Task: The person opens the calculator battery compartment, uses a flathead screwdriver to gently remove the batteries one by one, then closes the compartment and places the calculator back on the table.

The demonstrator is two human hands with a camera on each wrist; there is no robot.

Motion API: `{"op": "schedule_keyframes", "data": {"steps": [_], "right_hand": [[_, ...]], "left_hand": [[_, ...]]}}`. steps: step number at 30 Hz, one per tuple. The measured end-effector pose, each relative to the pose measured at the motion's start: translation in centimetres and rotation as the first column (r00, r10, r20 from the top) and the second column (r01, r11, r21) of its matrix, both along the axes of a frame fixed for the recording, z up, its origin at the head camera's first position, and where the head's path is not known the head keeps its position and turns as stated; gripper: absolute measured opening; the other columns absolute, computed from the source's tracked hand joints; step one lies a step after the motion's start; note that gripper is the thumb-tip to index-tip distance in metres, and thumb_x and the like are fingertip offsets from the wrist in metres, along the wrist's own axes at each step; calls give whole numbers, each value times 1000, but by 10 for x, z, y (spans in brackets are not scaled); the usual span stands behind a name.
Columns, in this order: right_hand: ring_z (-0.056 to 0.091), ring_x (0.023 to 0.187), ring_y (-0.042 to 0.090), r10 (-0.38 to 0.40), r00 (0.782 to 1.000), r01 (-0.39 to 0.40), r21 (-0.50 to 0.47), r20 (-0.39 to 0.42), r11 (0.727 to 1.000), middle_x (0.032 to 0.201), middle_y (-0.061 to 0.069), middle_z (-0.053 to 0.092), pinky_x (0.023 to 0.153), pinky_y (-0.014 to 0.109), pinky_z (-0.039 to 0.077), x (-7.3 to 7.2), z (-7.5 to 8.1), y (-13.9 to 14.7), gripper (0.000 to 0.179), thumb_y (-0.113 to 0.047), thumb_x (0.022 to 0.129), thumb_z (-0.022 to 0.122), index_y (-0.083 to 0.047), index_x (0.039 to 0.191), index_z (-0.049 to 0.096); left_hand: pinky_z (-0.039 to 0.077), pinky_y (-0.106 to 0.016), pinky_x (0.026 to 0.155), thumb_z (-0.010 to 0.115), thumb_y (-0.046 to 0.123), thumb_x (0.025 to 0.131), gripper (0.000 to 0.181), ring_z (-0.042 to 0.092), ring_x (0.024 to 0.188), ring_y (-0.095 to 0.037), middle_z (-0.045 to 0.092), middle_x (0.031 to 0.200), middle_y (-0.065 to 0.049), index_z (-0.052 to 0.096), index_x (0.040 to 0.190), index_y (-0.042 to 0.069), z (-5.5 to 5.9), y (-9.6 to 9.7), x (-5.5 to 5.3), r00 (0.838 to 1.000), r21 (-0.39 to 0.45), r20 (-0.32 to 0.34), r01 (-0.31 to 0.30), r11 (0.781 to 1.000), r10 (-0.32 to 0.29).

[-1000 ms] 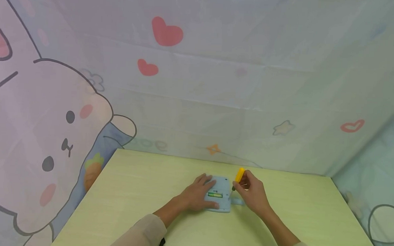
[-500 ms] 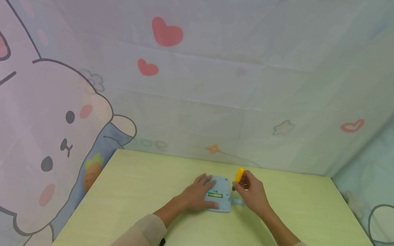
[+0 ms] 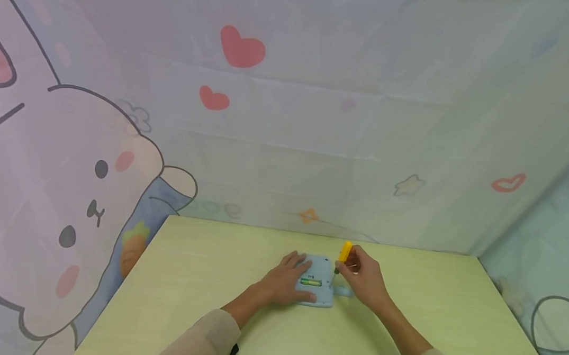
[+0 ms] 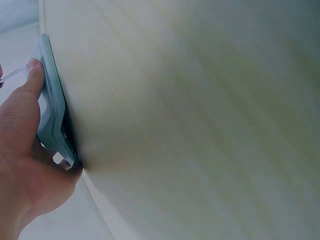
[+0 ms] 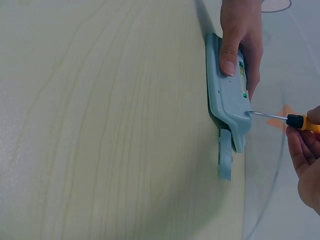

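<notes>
A flat light-blue device (image 3: pixel 322 266) lies back side up on the table, a green battery (image 3: pixel 311 282) in its uncovered slot. My left hand (image 3: pixel 282 282) presses on its left part, thumb straight across the back and fingers spread. With thumb and fingers, my right hand (image 3: pixel 367 274) pinches a screwdriver (image 3: pixel 345 251) by its yellow handle. Its thin metal shaft slants down to the device's right edge, and in the right wrist view the tip meets the back at a small hole (image 5: pixel 248 112). A small light-blue strip (image 5: pixel 225 155) lies beside that edge.
The pale wooden table (image 3: pixel 204 269) extends around both hands. Behind it hangs a cloth backdrop (image 3: pixel 310 131) printed with a rabbit and hearts, its lower edge meeting the table's far edge. A dark object (image 3: pixel 230 353) shows under the left sleeve.
</notes>
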State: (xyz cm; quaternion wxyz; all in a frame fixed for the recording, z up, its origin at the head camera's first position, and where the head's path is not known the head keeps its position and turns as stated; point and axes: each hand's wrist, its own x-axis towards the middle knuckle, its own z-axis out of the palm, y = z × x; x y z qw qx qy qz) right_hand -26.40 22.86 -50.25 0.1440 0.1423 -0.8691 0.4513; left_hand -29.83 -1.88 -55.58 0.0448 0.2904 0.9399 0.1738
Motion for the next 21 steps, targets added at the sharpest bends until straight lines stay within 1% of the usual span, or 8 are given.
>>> {"op": "schedule_keyframes", "data": {"steps": [7,15,21], "right_hand": [[70,89,18,-2,1000,2,-2,6,1000,95,1,72,83,26,59,0,1,-2,20,-14,99,77,-6,112,64],[71,91,18,-11,1000,11,-18,24,1000,97,3,73,83,24,58,-3,0,-5,21,-14,98,79,-7,112,65],[70,91,18,-12,1000,13,-22,25,1000,98,3,72,83,24,58,-4,0,-8,22,-16,99,78,-7,114,64]], "left_hand": [[35,-48,122,66,74,92,97,17,162,-28,26,174,-2,36,167,20,0,0,1,1000,0,-2,-5,1000,5],[34,-49,122,66,72,93,96,16,162,-29,26,174,-3,36,167,19,5,0,3,1000,7,9,-4,1000,4],[34,-49,122,66,72,93,96,15,162,-29,26,174,-3,36,167,19,5,0,3,1000,10,16,-3,1000,3]]}}
